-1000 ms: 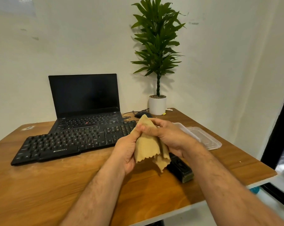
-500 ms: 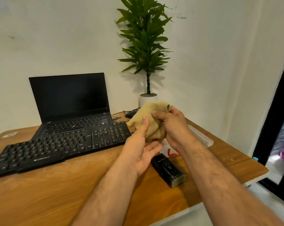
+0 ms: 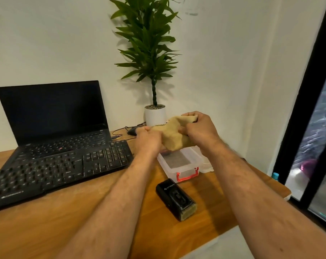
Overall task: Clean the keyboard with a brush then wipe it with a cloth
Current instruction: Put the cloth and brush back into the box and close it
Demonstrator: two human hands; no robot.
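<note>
both hands are up in front of the chest, working the tan cloth between them: the left hand has its fingers curled round the near-left end, and the right hand grips the far-right end with its thumb tucked under, so the cloth is bunched and held in the air above the clear plastic box, not touching the keyboard. the black keyboard lies to the left on the wooden desk, well apart from the cloth. to wipe well, i'd judge the cloth wants folding into a flat pad first, gripped by one hand, then drawn along the key rows with light pressure so no key catches an edge. the brush, a black block with what seem to be bristles at its near end, lies on the desk just beside the box. an open laptop sits right behind the keyboard, and its edge could snag a far stroke. a potted plant and a mouse with cables stand behind.
</note>
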